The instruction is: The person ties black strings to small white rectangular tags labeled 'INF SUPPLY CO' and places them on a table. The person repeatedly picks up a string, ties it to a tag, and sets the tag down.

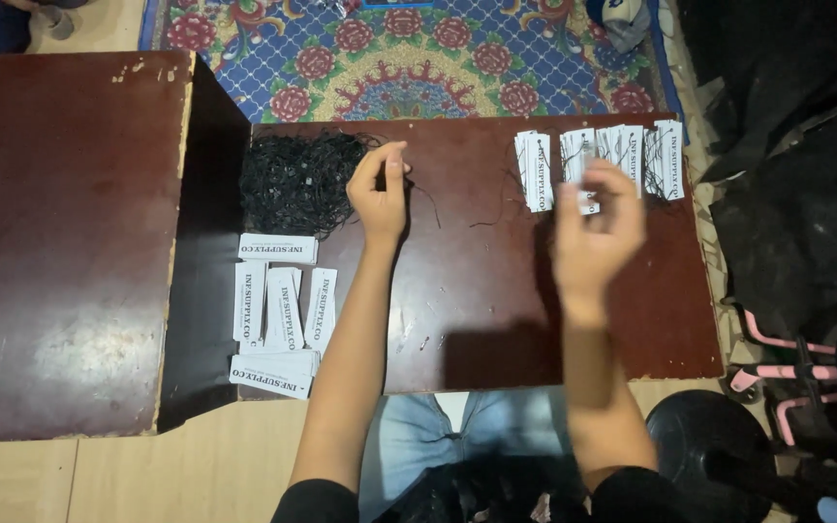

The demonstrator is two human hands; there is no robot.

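Forearms come up from the lap over the low dark table (496, 320). Risk, as I judge it: the tangled black string pile (297, 182) snags and several strands drag out together. Left hand (380, 189), beside the pile, pinches one strand, fingers narrow. Right hand (598, 228) is blurred, curled loosely near the strung white tags (598, 160); can't tell what it holds. Unstrung tags (278, 315) lie bottom left.

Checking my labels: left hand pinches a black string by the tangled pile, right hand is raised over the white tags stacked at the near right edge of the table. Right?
Not quite. The head view shows the right hand raised over white tags lined along the far right edge of the table, not the near one. The left hand does pinch a black string beside the tangled pile.
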